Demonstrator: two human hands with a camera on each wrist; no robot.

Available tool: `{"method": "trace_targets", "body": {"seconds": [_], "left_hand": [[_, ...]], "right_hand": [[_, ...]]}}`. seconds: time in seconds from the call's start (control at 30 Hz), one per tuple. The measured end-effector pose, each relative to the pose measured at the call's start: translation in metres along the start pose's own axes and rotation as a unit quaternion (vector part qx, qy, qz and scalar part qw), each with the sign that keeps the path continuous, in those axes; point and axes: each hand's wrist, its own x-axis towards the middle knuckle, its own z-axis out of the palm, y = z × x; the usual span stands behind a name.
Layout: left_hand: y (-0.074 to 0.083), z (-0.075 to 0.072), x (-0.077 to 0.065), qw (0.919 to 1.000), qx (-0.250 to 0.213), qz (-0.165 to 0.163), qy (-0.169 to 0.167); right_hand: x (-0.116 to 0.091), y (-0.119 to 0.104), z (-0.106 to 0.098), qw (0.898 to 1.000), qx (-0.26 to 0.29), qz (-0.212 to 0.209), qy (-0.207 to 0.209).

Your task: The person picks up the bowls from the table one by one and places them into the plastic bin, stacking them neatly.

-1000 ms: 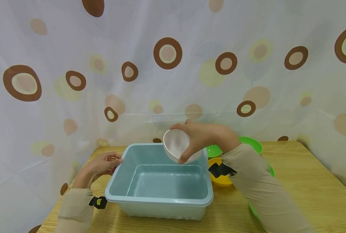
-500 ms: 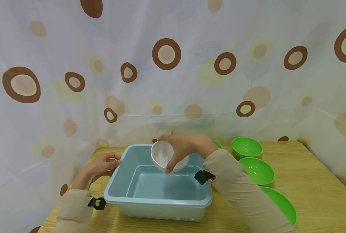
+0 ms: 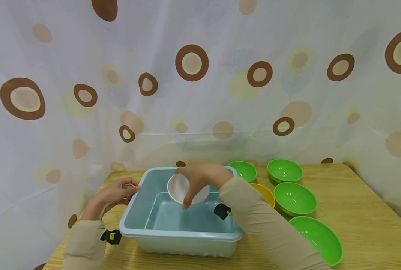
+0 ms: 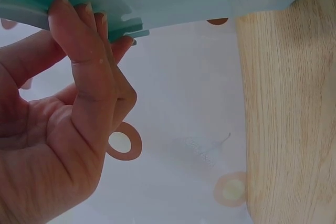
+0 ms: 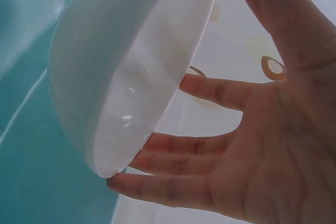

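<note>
Fingers (image 5: 173,190) of our right grip (image 3: 199,179) pinch the white bowl (image 3: 178,187) by its rim, and we have it tilted over the blue basin (image 3: 183,235), whose left rim our left grip (image 3: 116,191) holds.

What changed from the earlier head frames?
Right hand carried the glossy white round bowl leftward and lower in view, over the pale-blue rectangular plastic tub. Its beige fabric sleeve shifted along, uncovering more of the green round bowls. Nothing newly gripped or released. Left hand still holds the tub's left rim; tub and green bowls stayed put.
</note>
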Motion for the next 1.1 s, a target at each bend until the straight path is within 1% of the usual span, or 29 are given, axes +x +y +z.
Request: {"method": "trace_targets", "body": {"seconds": [0.17, 0.33, 0.57, 0.77, 0.9, 1.0, 1.1], "left_hand": [[0.000, 0.001, 0.000, 1.0000, -0.002, -0.001, 0.002], [0.000, 0.001, -0.001, 1.0000, -0.002, 0.000, 0.004], [0.000, 0.002, -0.001, 1.0000, 0.000, 0.001, 0.005], [0.001, 0.003, 0.000, 1.0000, -0.002, 0.002, 0.003], [0.001, 0.004, 0.000, 1.0000, -0.002, 0.003, 0.001], [0.001, 0.003, 0.000, 1.0000, -0.002, 0.002, 0.001], [0.001, 0.003, 0.000, 1.0000, -0.001, 0.004, 0.001]], "right_hand": [[0.005, -0.003, 0.008, 0.999, 0.001, 0.025, -0.024], [0.012, -0.005, 0.016, 0.998, -0.012, 0.043, -0.044], [0.019, -0.007, 0.027, 0.994, -0.039, 0.079, -0.065], [0.025, -0.006, 0.036, 0.992, -0.044, 0.085, -0.082], [0.029, -0.005, 0.040, 0.991, -0.060, 0.082, -0.089], [0.032, -0.007, 0.044, 0.990, -0.071, 0.078, -0.089], [0.034, -0.009, 0.049, 0.990, -0.069, 0.083, -0.086]]}}
